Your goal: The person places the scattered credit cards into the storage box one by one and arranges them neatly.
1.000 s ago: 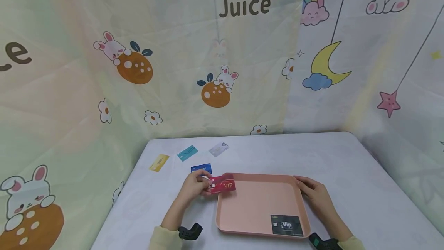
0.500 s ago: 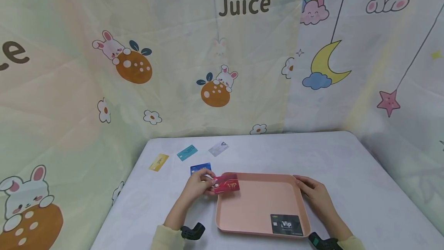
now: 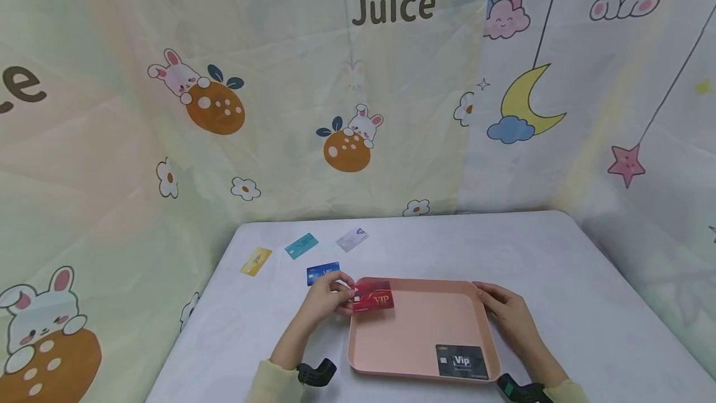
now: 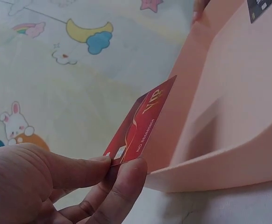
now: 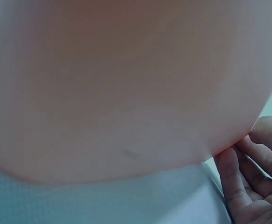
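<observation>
Red VIP card point(image 3: 373, 296), pinched by left hand point(image 3: 327, 296) — over pink tray point(image 3: 414, 331)

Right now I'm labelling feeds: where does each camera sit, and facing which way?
Head: on the person's head, facing forward and down at table and backdrop; left hand, right hand and sleeves show.
Left wrist: worn there, facing the red card and pink tray; left hand shows, plus part of the right hand at top.
Right wrist: worn there, facing pink tray up close; right hand partly shows, lower right.
Head and left wrist share red card, pink tray, black card.
</observation>
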### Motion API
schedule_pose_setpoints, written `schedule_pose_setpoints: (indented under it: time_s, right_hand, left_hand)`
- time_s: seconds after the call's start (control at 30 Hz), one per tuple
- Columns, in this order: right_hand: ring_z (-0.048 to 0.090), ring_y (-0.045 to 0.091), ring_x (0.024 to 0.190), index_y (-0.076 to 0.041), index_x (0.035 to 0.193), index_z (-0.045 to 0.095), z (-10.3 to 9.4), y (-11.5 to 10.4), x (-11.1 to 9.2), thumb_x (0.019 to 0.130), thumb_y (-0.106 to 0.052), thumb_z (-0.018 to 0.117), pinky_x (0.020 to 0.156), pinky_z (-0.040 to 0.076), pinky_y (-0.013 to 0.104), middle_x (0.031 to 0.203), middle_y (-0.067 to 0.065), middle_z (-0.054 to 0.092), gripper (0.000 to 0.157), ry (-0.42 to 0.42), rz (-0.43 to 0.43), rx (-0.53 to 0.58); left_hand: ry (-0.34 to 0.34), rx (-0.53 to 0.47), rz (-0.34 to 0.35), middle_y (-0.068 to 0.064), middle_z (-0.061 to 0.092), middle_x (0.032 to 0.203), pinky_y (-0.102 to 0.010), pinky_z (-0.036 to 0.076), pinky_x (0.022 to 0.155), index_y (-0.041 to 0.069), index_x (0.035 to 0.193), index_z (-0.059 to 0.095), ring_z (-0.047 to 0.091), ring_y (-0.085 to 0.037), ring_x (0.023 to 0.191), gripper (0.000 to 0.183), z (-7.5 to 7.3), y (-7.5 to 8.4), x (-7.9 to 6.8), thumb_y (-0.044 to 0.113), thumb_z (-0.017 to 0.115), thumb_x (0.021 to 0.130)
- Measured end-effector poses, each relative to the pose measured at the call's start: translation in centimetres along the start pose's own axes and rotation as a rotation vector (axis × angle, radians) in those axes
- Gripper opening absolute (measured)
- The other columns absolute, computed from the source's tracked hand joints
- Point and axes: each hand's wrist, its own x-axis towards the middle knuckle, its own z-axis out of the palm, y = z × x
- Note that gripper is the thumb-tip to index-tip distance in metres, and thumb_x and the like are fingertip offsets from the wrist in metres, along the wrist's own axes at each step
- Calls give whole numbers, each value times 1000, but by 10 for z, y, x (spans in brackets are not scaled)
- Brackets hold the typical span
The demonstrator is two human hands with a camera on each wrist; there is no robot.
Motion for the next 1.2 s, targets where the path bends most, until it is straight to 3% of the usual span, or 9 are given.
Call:
schedule_pose_setpoints:
  time_s: [0.17,0.67,1.0,1.2]
  right_hand:
    - [57,35,135,-3,142,59,0,-1,0,101,-55,59,99,55,26,144,19,61,67,-1,-1,-6]
    - [57,34,134,-2,141,60,-1,-3,-1,103,-50,59,90,52,12,142,18,63,62,-5,-8,28]
    - [57,35,134,-2,142,59,-1,-2,0,101,-54,59,96,55,21,143,19,62,66,-3,-4,10]
    - [58,35,133,-1,141,60,-1,-2,0,103,-48,59,92,54,15,142,19,62,60,1,-6,19]
  left_hand:
    - [5,9,-6,-12,70,90,-35,63,65,1,112,65,72,-17,67,18,3,0,1,9,71,96]
    - [24,43,5,-12,70,90,-34,62,62,2,110,65,71,-17,64,17,7,6,0,8,72,96]
    - [64,101,21,-11,68,92,-31,61,60,5,108,66,70,-16,64,15,11,10,0,9,73,95]
    - [59,105,34,-11,68,91,-31,61,59,6,107,67,70,-16,64,15,16,15,-1,8,74,94]
